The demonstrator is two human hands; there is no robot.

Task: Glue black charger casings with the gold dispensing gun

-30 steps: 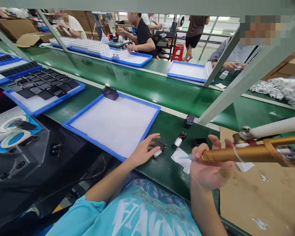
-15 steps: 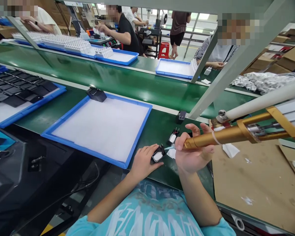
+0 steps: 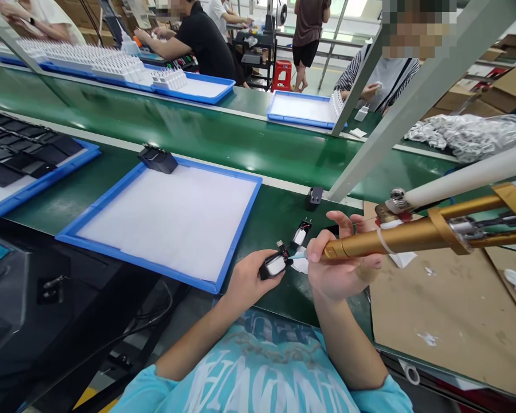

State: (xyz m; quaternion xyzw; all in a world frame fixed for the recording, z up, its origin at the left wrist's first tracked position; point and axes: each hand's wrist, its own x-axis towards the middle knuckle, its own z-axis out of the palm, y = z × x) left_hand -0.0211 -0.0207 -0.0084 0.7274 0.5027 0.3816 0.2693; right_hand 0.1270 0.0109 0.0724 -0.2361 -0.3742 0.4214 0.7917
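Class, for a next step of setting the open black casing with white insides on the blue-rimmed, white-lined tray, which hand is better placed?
Probably the left hand: it holds the black casing and is beside the white-lined tray. The right hand is farther from the tray and holds a gold tubular tool.

Factory assembly line: green bench [image 3: 223, 143] across the middle, rows of white plugs [image 3: 98, 64] at ten o'clock, a worker [image 3: 206, 46] at eleven, boxes [image 3: 508, 94] at two, a gold tool [image 3: 415, 235] at three.
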